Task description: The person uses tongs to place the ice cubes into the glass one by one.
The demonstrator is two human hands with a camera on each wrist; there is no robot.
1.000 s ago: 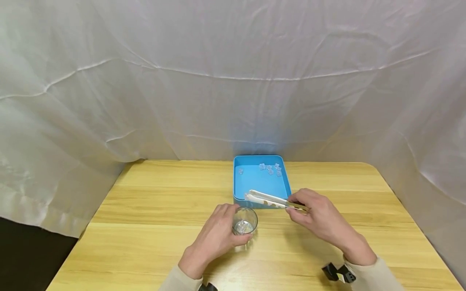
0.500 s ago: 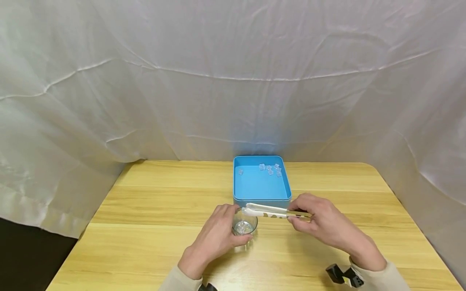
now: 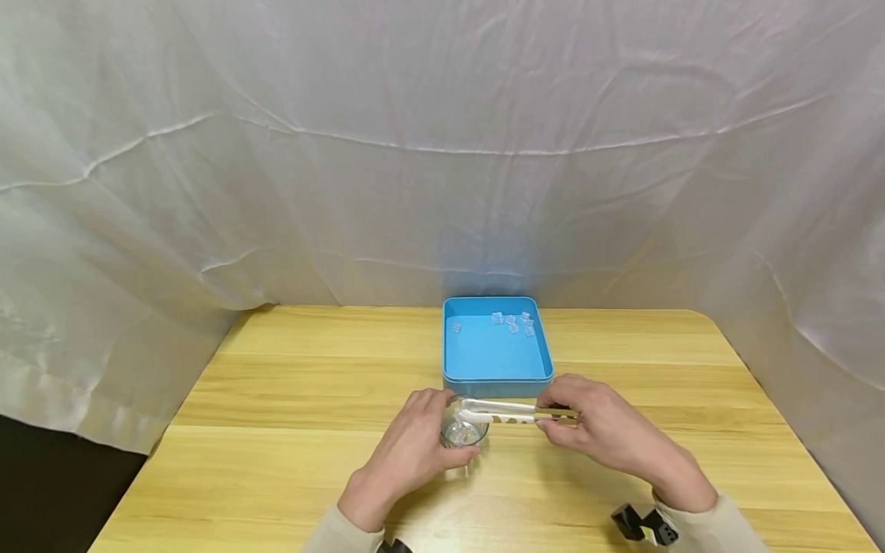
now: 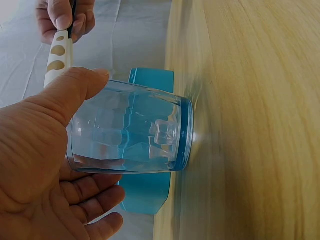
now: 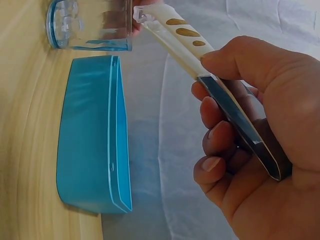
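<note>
My left hand [image 3: 408, 438] grips a clear drinking glass [image 4: 107, 132] upright on the table, thumb on one side and fingers on the other. Several clear cubes [image 4: 164, 132], like ice, lie at its bottom. In my right hand [image 3: 608, 430] is a pair of tongs [image 3: 503, 418] with white, brown-spotted tips and a metallic handle, pinched nearly closed. Between the tips sits one clear cube [image 5: 142, 15]. The tips are over the glass's mouth; the head view does not show clearly whether they reach below the rim.
Just behind the glass stands a shallow blue box [image 3: 494, 357]. Several clear cubes [image 3: 513, 322] lie mostly toward its back right, with one at the left. A wooden table [image 3: 297, 399] runs under everything, and a pale curtain [image 3: 429, 192] hangs behind.
The tongs have come left and down from the blue box's front edge to the glass's mouth, carrying the cube. My left hand and the glass have stayed put.
</note>
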